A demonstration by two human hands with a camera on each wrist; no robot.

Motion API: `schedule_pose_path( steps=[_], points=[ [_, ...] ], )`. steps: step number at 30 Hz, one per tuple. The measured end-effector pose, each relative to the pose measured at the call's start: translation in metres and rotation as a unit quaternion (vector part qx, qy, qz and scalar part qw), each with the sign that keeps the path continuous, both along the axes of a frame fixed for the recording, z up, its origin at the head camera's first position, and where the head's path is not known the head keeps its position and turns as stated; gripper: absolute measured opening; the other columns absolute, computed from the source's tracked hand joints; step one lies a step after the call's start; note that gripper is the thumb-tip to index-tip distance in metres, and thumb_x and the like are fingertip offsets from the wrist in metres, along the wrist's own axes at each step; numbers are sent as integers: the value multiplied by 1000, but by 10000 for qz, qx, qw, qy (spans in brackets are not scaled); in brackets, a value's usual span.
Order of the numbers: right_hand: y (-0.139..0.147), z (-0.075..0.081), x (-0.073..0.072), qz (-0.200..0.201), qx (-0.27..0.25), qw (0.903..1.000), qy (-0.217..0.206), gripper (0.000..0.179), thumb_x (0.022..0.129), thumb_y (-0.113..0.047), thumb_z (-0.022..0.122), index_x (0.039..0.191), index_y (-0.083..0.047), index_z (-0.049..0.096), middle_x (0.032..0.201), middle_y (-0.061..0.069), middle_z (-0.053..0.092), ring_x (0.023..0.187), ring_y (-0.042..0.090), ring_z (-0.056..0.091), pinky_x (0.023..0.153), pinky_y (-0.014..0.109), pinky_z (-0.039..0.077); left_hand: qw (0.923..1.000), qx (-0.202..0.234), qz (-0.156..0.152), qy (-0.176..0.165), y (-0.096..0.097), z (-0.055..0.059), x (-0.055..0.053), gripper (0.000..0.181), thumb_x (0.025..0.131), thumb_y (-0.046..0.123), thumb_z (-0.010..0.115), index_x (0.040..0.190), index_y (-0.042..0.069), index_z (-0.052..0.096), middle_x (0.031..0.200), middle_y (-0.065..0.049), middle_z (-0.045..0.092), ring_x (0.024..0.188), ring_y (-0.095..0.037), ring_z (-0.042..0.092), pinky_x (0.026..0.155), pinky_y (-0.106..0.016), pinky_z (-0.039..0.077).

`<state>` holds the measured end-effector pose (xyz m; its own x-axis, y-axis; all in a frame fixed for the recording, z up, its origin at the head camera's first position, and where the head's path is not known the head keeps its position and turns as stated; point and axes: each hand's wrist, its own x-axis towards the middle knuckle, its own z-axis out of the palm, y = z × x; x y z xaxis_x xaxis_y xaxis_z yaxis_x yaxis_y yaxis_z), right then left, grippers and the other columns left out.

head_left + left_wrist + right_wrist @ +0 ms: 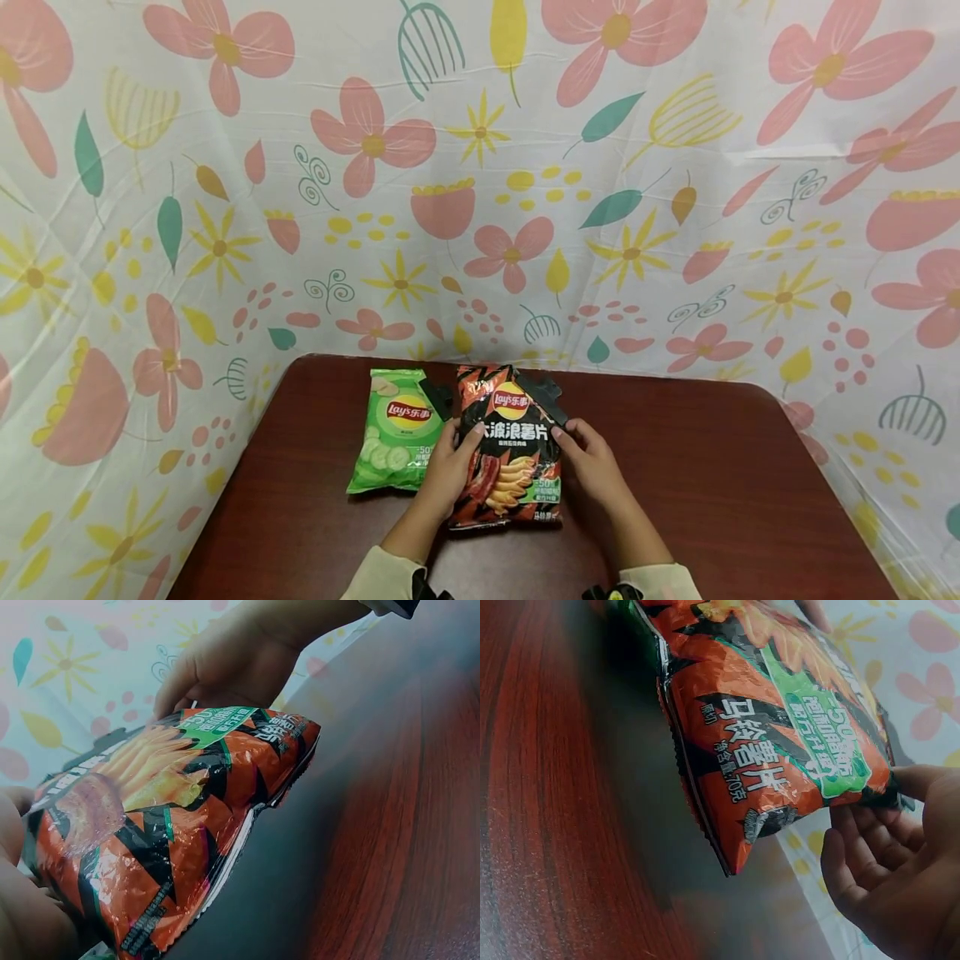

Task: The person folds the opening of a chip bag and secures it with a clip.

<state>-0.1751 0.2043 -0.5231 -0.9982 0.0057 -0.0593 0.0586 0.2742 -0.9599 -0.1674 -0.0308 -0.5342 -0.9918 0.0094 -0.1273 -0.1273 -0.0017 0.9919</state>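
Note:
Both hands hold a black and orange bag of potato chips by its two sides, printed face up, over the dark tabletop. My left hand grips its left edge, thumb on the front. On the opposite edge, my right hand pinches the bag with the thumb above; in the right wrist view, the right hand's fingers curl beneath it. A green bag of potato chips lies just left, partly covered by the left hand. Dark flat pieces stick out beside the held bag's top.
The reddish-brown wooden table spreads out on both sides and has a rounded back corner at each end. Behind it hangs a white cloth with pink, yellow and green flower prints, which also runs along the left and right sides.

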Motion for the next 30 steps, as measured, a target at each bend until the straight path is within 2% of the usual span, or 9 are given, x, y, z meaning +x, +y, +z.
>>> schedule_pose_path(
  steps=[1, 6, 11, 14, 18, 23, 30],
  points=[
    [1, -5, -2, -50, -18, 10000, -58, 29, 102, -29, 61, 107, -1, 58, 90, 6, 59, 76, 11, 57, 67, 27, 47, 10000, 24, 10, -31, 0, -1, 0, 63, 100, 48, 58, 146, 7, 45, 137, -16, 60, 123, -29, 60, 103, -48, 48],
    [5, -10, -7, -263, -32, 9988, -404, 33, 102, -34, 61, 110, -2, 59, 84, 2, 56, 72, 13, 53, 64, 28, 45, 9999, 20, 13, -107, 0, -3, 1, 70, 100, 45, 61, 153, 6, 38, 147, -19, 53, 130, -33, 56, 107, -52, 46],
    [8, -17, -12, -344, -341, 9963, -709, 37, 103, -35, 59, 115, -1, 57, 82, 0, 59, 71, 13, 58, 66, 30, 50, 9998, 117, -153, -76, -1, -3, 2, 69, 100, 38, 62, 156, 8, 34, 152, -21, 47, 133, -36, 53, 107, -53, 45],
    [10, -20, -13, -410, -398, 9952, -790, 37, 104, -35, 58, 116, 0, 57, 82, 1, 60, 69, 14, 60, 67, 31, 52, 9997, 60, -218, -70, -2, -4, 3, 72, 100, 34, 63, 158, 7, 31, 157, -23, 40, 139, -42, 46, 111, -57, 41],
    [11, -25, -15, -493, -436, 9938, -895, 38, 104, -35, 57, 117, 1, 58, 86, 2, 63, 72, 15, 64, 68, 32, 56, 9995, 56, -291, -111, -2, -7, 3, 73, 100, 31, 63, 159, 6, 28, 159, -24, 35, 144, -46, 38, 114, -60, 36],
    [13, -30, -18, -625, -533, 9912, -1041, 39, 105, -36, 56, 117, 0, 58, 91, 5, 64, 76, 16, 65, 69, 34, 58, 9994, 147, -295, -123, -1, -10, 2, 73, 99, 29, 64, 159, 7, 28, 159, -23, 36, 144, -45, 38, 114, -60, 37],
    [16, -34, -20, -559, -474, 9914, -1081, 40, 106, -35, 53, 123, 1, 57, 108, 9, 65, 90, 14, 64, 75, 34, 58, 9990, 235, -365, -124, 0, -11, 1, 76, 99, 27, 63, 161, 7, 24, 162, -24, 31, 147, -48, 32, 117, -62, 32]
  ],
)
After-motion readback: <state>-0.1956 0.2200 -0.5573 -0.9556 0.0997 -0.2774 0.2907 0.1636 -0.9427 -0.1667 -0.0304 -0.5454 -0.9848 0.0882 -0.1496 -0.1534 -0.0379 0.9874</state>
